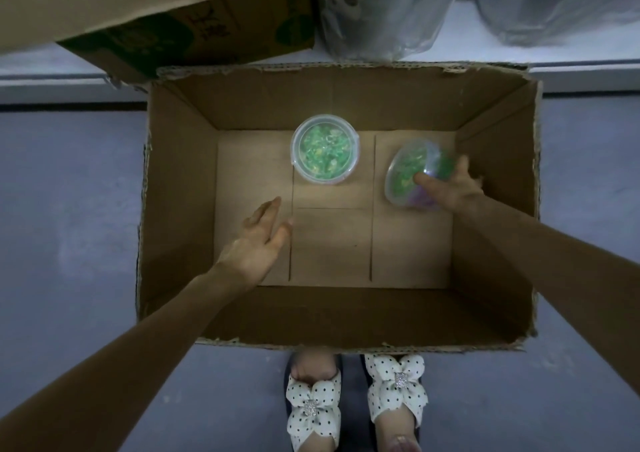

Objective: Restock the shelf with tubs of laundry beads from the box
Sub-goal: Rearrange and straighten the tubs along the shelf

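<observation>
Nearly emptied, the box [180, 188] keeps two tubs: right hand [453, 188] grips the tilted tub [405, 174]; left hand [256, 240] open, below the upright tub [324, 149] at centre frame.

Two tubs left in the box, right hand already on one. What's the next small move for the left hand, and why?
Probably reach the left hand forward to the upright tub and close around it. That hand is open and empty above the box floor, short of the tub, while the right hand already grips the tilted tub. Taking both would likely clear the box in one lift.
</observation>
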Tool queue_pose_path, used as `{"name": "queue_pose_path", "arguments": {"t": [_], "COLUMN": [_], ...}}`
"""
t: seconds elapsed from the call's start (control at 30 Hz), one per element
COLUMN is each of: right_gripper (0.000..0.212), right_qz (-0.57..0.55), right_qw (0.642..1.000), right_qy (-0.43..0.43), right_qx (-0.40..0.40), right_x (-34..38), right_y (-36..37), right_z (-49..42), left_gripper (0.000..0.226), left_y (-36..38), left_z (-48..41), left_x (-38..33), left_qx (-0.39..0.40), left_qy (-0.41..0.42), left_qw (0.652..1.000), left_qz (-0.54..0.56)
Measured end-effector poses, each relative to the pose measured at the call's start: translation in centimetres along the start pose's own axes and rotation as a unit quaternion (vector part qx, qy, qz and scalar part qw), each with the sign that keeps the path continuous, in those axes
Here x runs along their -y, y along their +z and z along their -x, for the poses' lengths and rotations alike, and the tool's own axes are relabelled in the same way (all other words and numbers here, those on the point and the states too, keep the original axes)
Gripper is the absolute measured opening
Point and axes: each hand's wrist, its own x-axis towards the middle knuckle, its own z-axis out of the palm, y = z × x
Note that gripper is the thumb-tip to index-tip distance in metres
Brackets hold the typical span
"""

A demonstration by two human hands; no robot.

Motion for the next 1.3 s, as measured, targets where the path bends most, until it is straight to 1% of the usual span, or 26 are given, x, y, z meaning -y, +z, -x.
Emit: {"name": "queue_pose_path", "arguments": {"t": [0.03,0.07,0.1,0.13,0.17,0.23,0.33,0.4,0.47,0.57,0.67,0.73,0.8,0.83,0.87,0.9,0.93,0.97,1.03,1.1,1.2,1.3], "right_gripper": [0.076,0.059,0.045,0.04,0.045,0.06,0.061,0.06,0.061,0.072,0.085,0.084,0.076,0.072,0.069,0.067,0.065,0.063,0.062,0.061,0.052,0.047], "right_qz": [-0.066,-0.128,-0.171,-0.199,-0.21,-0.233,-0.295,-0.313,-0.31,-0.256,-0.207,-0.192,-0.163,-0.142,-0.131,-0.142,-0.179,-0.233,-0.326,-0.37,-0.394,-0.375], "right_qw": [0.996,0.984,0.966,0.95,0.938,0.916,0.877,0.861,0.855,0.858,0.861,0.863,0.876,0.893,0.916,0.936,0.945,0.943,0.925,0.913,0.903,0.912], "right_qy": [0.011,0.03,0.057,0.087,0.111,0.141,0.161,0.157,0.137,0.105,0.091,0.093,0.086,0.081,0.079,0.08,0.084,0.091,0.1,0.098,0.101,0.101], "right_qx": [0.058,0.124,0.184,0.226,0.252,0.293,0.344,0.368,0.393,0.433,0.455,0.458,0.446,0.418,0.371,0.313,0.26,0.22,0.168,0.14,0.134,0.13], "right_x": [-0.2,-0.2,-0.5,-0.8,-1.4,-2.0,-1.5,-0.9,-0.5,0.0,0.2,0.5,1.3,1.7,2.3,2.9,3.5,4.2,5.7,7.0,8.3,9.1], "right_y": [-0.2,-0.4,-0.4,-0.1,0.3,1.5,3.8,5.2,6.4,7.8,8.6,9.0,9.3,9.6,9.9,10.3,10.7,11.0,11.6,11.9,11.6,10.6], "right_z": [0.4,1.4,2.4,3.3,3.6,4.2,5.1,5.7,6.2,6.7,7.2,7.5,7.7,7.5,7.3,7.0,6.5,6.0,5.0,3.9,2.8,2.2], "left_gripper": [0.064,0.069,0.072,0.07,0.066,0.064,0.068,0.071,0.074,0.075,0.065,0.056,0.046,0.042,0.039,0.037,0.035,0.034,0.035,0.039,0.041,0.048], "left_y": [0.0,0.1,0.2,0.3,0.4,0.6,0.7,0.6,0.6,0.5,0.5,0.7,0.8,0.9,1.0,1.1,1.3,1.4,1.6,1.9,2.3,2.5], "left_z": [-0.2,-0.5,-0.8,-1.1,-1.2,-1.2,-1.2,-1.2,-1.0,-0.4,0.3,0.7,1.0,1.1,1.2,1.2,1.2,1.1,0.9,0.7,0.8,0.8], "left_x": [-0.1,-0.2,-0.4,-0.5,-0.7,-1.0,-1.2,-1.0,-0.6,-0.1,0.6,1.6,2.5,2.8,3.1,3.3,3.4,3.6,4.0,4.6,5.7,6.8], "left_qx": [0.004,0.002,-0.004,-0.007,-0.008,-0.006,-0.012,-0.014,0.0,0.056,0.097,0.106,0.098,0.086,0.074,0.062,0.052,0.041,0.021,0.011,0.012,0.021], "left_qy": [-0.041,-0.077,-0.107,-0.125,-0.131,-0.143,-0.159,-0.172,-0.171,-0.165,-0.191,-0.198,-0.191,-0.188,-0.185,-0.179,-0.174,-0.171,-0.17,-0.163,-0.158,-0.165], "left_qw": [0.996,0.982,0.96,0.938,0.92,0.899,0.876,0.862,0.849,0.818,0.78,0.757,0.738,0.731,0.727,0.723,0.718,0.712,0.7,0.693,0.688,0.68], "left_qz": [0.084,0.172,0.257,0.322,0.368,0.415,0.455,0.476,0.5,0.548,0.589,0.614,0.64,0.65,0.658,0.665,0.672,0.68,0.694,0.703,0.709,0.715]}}
